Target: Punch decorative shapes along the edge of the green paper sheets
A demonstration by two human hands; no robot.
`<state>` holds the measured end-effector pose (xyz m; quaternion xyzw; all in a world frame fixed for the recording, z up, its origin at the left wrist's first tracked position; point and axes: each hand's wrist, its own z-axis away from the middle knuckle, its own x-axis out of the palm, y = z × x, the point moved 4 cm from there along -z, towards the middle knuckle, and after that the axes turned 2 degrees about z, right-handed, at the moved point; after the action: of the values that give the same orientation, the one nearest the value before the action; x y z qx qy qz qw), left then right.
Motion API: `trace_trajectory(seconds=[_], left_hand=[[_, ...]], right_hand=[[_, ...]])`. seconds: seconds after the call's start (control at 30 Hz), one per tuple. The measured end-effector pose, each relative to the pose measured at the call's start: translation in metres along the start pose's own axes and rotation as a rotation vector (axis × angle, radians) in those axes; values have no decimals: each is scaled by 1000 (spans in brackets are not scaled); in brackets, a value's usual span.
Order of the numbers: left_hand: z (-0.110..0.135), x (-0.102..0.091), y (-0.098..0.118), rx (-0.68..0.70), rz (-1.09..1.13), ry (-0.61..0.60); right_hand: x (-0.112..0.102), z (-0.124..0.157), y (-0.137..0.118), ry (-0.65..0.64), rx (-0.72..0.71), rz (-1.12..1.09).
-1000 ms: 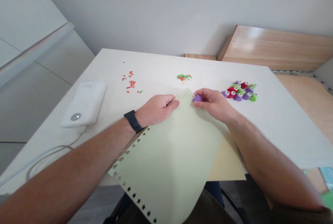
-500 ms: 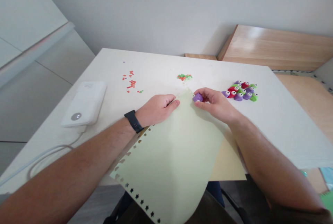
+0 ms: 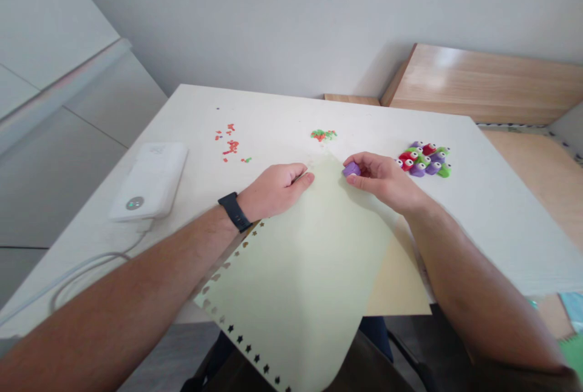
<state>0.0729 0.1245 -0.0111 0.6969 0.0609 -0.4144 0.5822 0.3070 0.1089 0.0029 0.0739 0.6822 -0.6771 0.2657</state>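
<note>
A person wore a black fitness band (image 3: 234,211) with a wide strap on the left wrist. The left forearm (image 3: 113,276) and right forearm (image 3: 473,288) were bare and lightly haired, ending in the left hand (image 3: 273,191) and right hand (image 3: 382,182). Navy trousers (image 3: 376,334) and dark brown fabric (image 3: 359,367) showed at the near edge.

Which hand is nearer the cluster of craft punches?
Right. The right hand, pinching a purple craft punch, sits just left of the cluster of craft punches. The left hand lies farther left, across the top corner of the pale green sheet.
</note>
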Motion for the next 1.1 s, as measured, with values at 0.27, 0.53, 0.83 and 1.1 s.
trace_trajectory(seconds=[0.27,0.53,0.83,1.1], left_hand=[[0,0,-2,0,19,15],[0,0,-2,-1,19,22],[0,0,-3,6,20,29],[0,0,-3,0,11,33]], right_hand=[[-2,1,0,-7,11,-11],[-2,2,0,-39,29,-27],[-1,1,3,-43,36,-23],[2,0,3,-50,45,-15]])
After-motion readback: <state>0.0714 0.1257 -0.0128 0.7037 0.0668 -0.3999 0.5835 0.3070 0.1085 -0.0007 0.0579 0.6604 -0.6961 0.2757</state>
